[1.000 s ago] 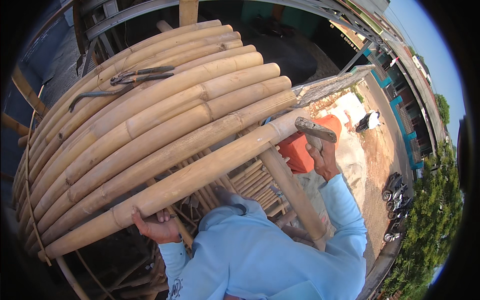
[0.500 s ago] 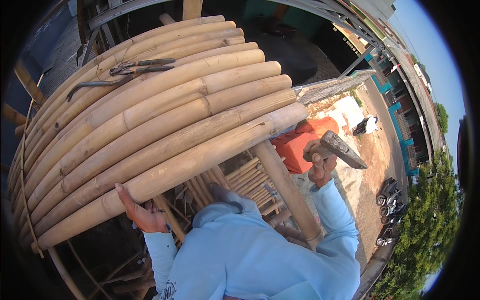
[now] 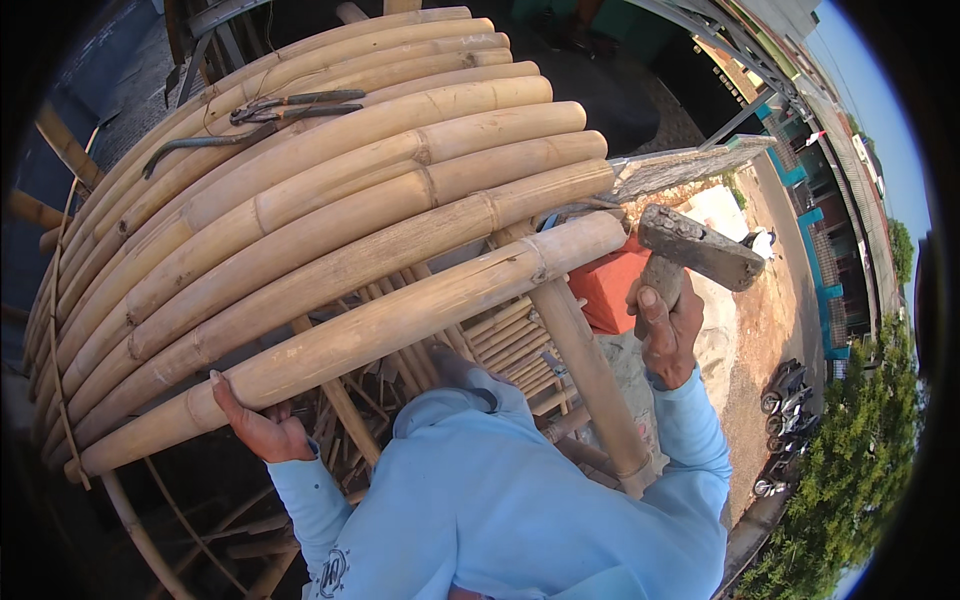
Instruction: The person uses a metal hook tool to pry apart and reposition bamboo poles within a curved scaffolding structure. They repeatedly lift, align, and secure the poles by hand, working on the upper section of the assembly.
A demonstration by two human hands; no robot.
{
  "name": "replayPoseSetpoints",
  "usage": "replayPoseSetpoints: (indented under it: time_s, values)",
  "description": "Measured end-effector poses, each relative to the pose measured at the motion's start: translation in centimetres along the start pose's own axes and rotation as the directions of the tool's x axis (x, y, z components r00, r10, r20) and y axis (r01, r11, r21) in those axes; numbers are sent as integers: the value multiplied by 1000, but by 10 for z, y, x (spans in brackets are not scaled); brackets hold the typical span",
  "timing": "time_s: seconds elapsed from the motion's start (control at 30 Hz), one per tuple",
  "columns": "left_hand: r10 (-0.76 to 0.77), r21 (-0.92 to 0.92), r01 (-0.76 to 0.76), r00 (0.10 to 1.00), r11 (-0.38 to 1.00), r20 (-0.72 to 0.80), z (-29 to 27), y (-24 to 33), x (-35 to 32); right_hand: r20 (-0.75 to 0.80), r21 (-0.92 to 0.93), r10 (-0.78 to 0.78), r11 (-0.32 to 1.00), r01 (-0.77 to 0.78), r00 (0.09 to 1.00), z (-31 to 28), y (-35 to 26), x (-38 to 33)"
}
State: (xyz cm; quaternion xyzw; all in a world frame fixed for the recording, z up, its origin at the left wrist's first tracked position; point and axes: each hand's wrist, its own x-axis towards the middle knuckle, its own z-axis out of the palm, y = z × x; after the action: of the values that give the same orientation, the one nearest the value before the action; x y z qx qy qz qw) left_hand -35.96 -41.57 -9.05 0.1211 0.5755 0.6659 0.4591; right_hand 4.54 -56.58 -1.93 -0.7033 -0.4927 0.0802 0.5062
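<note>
A curved roof of thick bamboo poles [image 3: 330, 190] fills the upper left. My left hand [image 3: 255, 425] grips the underside of the lowest, nearest pole [image 3: 400, 315], thumb up against it. My right hand [image 3: 668, 325] is shut on the handle of a hammer [image 3: 700, 248], whose dark metal head is raised just right of that pole's free end. An upright bamboo post [image 3: 590, 385] stands between my arms. Both sleeves are light blue.
Pliers and a bent metal bar [image 3: 270, 108] lie on top of the poles. Thin bamboo slats [image 3: 500, 335] cross below the roof. Far down lie a red tarp [image 3: 610, 285], bare ground, parked motorbikes [image 3: 785, 420] and trees.
The hammer has risen from near the pole's end and swung to the right. My left hand slid along the lowest pole and now grips it from below.
</note>
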Motion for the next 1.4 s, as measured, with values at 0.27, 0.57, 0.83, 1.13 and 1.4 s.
replayPoseSetpoints:
  time_s: [0.27,0.57,0.83,1.13,1.4]
  values:
    - [-23,-48,25,999,999,39,3,1,6,310,-511,191,860,-6,931,43,18,-8]
    - [-65,-11,65,997,998,32,-4,-4,8,435,-514,214,856,47,875,37,17,-9]
    - [-9,-28,9,1000,1000,5,0,-6,14,420,-447,98,888,112,902,43,6,0]
    - [-2,-81,2,1000,997,-1,6,-4,12,374,-461,-72,851,253,924,40,12,-1]
    - [-8,-77,9,1000,997,11,-7,-9,15,395,-462,17,868,183,918,36,10,0]
